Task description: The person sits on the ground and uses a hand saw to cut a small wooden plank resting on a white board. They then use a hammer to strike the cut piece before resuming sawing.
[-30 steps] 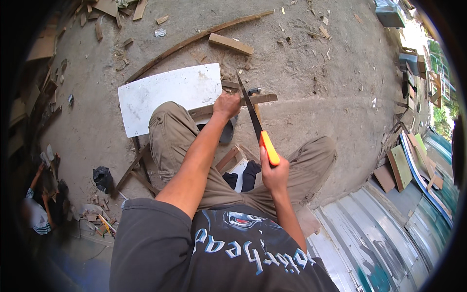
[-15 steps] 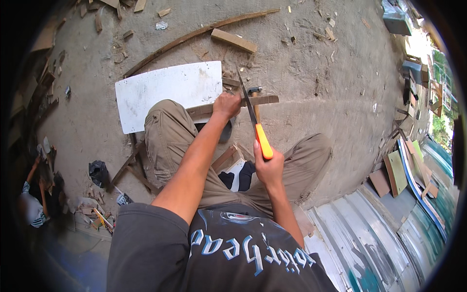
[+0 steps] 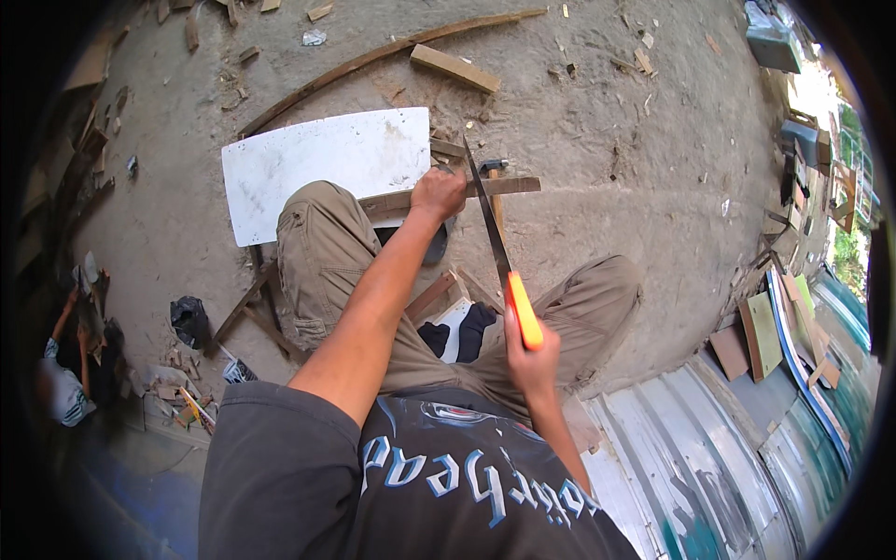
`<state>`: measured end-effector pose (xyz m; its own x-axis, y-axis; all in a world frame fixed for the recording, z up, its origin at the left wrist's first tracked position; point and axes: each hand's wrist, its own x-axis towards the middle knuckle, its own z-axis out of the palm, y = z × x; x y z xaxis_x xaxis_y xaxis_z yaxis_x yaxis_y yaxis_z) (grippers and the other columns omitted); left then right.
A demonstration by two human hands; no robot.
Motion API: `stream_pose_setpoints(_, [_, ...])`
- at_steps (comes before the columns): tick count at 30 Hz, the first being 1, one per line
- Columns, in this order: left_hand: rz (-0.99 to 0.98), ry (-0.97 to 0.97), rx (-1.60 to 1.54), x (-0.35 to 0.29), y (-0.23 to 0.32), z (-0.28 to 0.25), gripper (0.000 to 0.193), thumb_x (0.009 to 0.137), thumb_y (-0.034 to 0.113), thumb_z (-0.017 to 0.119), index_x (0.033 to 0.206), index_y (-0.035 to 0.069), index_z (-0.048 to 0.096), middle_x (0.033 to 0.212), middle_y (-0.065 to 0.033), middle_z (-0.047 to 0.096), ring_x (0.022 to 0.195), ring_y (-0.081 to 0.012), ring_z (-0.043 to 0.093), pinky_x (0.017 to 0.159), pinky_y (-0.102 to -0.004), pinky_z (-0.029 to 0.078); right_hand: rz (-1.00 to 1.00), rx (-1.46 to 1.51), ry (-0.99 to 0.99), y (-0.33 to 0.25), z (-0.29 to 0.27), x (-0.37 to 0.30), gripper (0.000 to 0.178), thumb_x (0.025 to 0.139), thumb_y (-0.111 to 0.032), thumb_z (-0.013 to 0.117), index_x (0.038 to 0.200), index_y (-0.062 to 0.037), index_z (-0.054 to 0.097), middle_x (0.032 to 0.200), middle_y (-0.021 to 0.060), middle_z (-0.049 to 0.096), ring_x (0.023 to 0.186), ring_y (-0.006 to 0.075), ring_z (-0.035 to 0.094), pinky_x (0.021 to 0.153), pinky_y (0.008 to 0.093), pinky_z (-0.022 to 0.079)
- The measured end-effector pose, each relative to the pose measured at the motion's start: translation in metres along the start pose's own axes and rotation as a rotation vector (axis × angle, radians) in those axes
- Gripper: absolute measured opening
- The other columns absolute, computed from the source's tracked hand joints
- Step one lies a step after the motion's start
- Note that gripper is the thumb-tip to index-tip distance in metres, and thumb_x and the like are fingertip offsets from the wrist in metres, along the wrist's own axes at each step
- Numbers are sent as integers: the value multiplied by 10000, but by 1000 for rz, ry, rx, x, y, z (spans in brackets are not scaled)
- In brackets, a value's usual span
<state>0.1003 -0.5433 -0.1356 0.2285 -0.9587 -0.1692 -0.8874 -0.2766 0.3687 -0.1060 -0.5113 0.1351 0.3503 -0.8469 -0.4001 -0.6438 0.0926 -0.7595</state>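
My right hand (image 3: 532, 353) is closed around the orange and yellow handle of a handsaw (image 3: 492, 229). The saw's dark blade runs up and away from me, crossing a narrow wooden strip (image 3: 509, 186) just right of my left hand. Wrapped over that strip, my left hand (image 3: 439, 193) grips it. The strip lies crosswise in front of my knees, its right end sticking out past the blade. A hammer (image 3: 497, 166) with a wooden handle lies beyond the strip, partly hidden by the saw. A white board (image 3: 327, 168) is to the left of my left hand.
Beyond the board, a long curved wooden strip (image 3: 373, 56) and a short wood block (image 3: 455, 68) lie on the dirt ground. Corrugated metal sheets (image 3: 691, 457) are at the lower right, near leaning boards (image 3: 761, 331). Another person (image 3: 70, 387) sits at the far left beside scrap wood.
My right hand has drawn the saw back toward me and slightly right, so more blade shows on my side of the strip. My left hand keeps its hold on the strip.
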Motion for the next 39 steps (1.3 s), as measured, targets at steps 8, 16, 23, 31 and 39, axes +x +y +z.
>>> stream_pose_setpoints(8, [100, 63, 212, 3, 5, -7, 231, 812, 197, 556, 911, 37, 690, 1119, -171, 682, 1362, -294, 459, 1174, -641, 78, 60, 9, 18, 8, 33, 42, 263, 924, -178, 689, 787, 41, 642, 550, 72, 517, 508, 99, 444, 487, 322, 387])
stream_pose_setpoints(16, [-29, -86, 236, 2, 8, -9, 337, 739, 225, 633, 1013, 38, 695, 1260, -171, 624, 1395, -294, 425, 1178, -655, 83, -2, 26, 76, 2, 1, -16, 290, 936, -201, 672, 787, 46, 642, 551, 102, 530, 498, 124, 465, 494, 335, 404])
stream_pose_setpoints(23, [-3, -32, 237, 5, 9, -8, 286, 770, 206, 601, 981, 41, 700, 1221, -159, 643, 1378, -283, 447, 1176, -656, 98, 31, 10, 49, 8, 33, 43, 336, 947, -240, 666, 759, 36, 626, 547, 72, 508, 502, 110, 453, 485, 311, 374])
stream_pose_setpoints(31, [17, -139, 205, 3, 11, -23, 324, 807, 212, 584, 1049, 24, 692, 1253, -158, 638, 1392, -280, 422, 1187, -638, 79, 86, 82, 79, 26, 19, -8, 270, 943, -197, 669, 810, 38, 658, 550, 41, 488, 528, 87, 421, 489, 297, 363])
stream_pose_setpoints(39, [190, -262, 207, -31, 16, -49, 771, 799, 520, 590, 1418, 71, 486, 1595, -103, 296, 1524, -226, 112, 1202, -613, -19, 33, 144, 126, 44, 25, -49, 303, 963, -200, 646, 783, 43, 629, 574, -7, 492, 555, 64, 426, 498, 277, 365])
